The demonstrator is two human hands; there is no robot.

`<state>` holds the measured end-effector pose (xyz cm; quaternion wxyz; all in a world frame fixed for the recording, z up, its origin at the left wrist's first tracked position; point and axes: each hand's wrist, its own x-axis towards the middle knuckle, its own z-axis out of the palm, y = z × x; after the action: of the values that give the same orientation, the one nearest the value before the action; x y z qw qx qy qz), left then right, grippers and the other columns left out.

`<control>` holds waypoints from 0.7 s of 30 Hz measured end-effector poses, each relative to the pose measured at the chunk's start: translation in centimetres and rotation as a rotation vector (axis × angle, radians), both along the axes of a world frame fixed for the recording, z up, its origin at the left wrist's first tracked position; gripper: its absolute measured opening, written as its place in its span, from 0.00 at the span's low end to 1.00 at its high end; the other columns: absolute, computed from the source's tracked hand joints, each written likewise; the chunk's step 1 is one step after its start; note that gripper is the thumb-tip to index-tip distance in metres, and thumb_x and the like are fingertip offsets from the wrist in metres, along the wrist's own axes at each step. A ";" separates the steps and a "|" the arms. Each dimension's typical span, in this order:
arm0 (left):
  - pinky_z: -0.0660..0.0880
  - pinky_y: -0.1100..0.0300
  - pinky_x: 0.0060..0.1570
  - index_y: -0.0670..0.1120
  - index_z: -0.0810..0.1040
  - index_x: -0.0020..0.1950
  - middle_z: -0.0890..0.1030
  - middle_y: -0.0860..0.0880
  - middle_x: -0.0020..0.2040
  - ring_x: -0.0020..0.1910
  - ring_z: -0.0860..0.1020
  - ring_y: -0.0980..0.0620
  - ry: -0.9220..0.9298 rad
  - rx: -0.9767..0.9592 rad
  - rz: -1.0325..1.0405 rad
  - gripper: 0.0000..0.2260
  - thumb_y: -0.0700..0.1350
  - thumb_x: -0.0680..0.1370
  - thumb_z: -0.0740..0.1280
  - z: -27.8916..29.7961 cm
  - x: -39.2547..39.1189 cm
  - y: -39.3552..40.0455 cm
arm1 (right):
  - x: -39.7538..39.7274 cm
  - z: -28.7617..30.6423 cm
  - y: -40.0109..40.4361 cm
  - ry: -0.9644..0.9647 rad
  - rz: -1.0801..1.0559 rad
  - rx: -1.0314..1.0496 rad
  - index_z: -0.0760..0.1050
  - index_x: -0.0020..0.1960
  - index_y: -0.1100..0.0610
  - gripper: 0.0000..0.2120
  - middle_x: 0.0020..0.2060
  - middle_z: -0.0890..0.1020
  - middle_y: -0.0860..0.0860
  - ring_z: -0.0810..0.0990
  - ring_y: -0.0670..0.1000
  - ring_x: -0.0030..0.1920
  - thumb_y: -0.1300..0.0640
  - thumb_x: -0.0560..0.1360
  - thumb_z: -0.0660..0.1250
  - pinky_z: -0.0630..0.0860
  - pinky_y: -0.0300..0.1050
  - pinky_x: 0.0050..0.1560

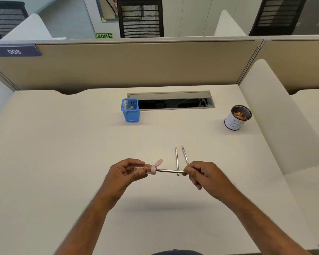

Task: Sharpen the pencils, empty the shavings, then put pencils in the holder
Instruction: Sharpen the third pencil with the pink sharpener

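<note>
My left hand grips a clear sharpener with a pink cap end and brown shavings inside. A grey pencil lies level with one end in the sharpener, and my right hand pinches its other end. Both hands hover above the desk. Two sharpened pencils lie on the desk just behind the held one, tips pointing away from me. A blue mesh holder stands farther back at the centre. A white cup marked "B" with shavings inside stands at the back right.
An open cable tray is sunk into the white desk behind the blue holder. Beige partitions close off the back, and a white divider rises along the right side.
</note>
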<state>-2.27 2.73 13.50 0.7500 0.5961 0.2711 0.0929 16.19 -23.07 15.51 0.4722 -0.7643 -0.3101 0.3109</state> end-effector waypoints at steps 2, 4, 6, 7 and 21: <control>0.86 0.49 0.65 0.49 0.89 0.58 0.92 0.40 0.57 0.58 0.91 0.39 0.003 0.003 -0.002 0.29 0.63 0.64 0.88 -0.2 -0.2 0.0 | 0.0 -0.2 0.0 0.015 0.021 -0.003 0.83 0.46 0.45 0.13 0.29 0.79 0.46 0.74 0.46 0.28 0.53 0.86 0.64 0.72 0.36 0.36; 0.86 0.48 0.65 0.48 0.89 0.58 0.91 0.39 0.57 0.59 0.90 0.39 0.000 -0.002 0.010 0.29 0.62 0.65 0.88 -0.3 -0.3 0.1 | 0.0 -0.2 -0.1 0.003 0.042 0.009 0.83 0.48 0.45 0.12 0.32 0.81 0.47 0.77 0.45 0.30 0.50 0.86 0.64 0.74 0.37 0.38; 0.86 0.48 0.64 0.48 0.89 0.58 0.91 0.39 0.57 0.59 0.90 0.38 -0.001 -0.006 0.023 0.29 0.62 0.65 0.88 -0.3 -0.4 0.2 | 0.0 -0.1 -0.1 0.012 0.051 0.025 0.83 0.52 0.44 0.09 0.36 0.83 0.47 0.79 0.45 0.33 0.43 0.83 0.65 0.77 0.39 0.40; 0.87 0.49 0.63 0.47 0.89 0.58 0.91 0.39 0.57 0.59 0.90 0.38 -0.004 -0.011 0.032 0.29 0.62 0.65 0.88 -0.3 -0.3 0.1 | 0.1 -0.1 -0.2 0.013 0.054 0.026 0.82 0.56 0.42 0.10 0.39 0.83 0.46 0.80 0.45 0.36 0.40 0.81 0.66 0.78 0.40 0.42; 0.87 0.52 0.60 0.48 0.90 0.57 0.91 0.38 0.57 0.58 0.90 0.38 -0.033 -0.035 0.024 0.28 0.62 0.64 0.89 0.1 0.0 -0.1 | -0.6 -0.2 -0.2 -0.226 0.035 0.062 0.83 0.53 0.44 0.07 0.42 0.86 0.43 0.85 0.48 0.42 0.44 0.79 0.69 0.76 0.32 0.44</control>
<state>-2.32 2.65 13.58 0.7636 0.5779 0.2675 0.1068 15.59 -23.25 15.36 0.4520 -0.7741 -0.3843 0.2211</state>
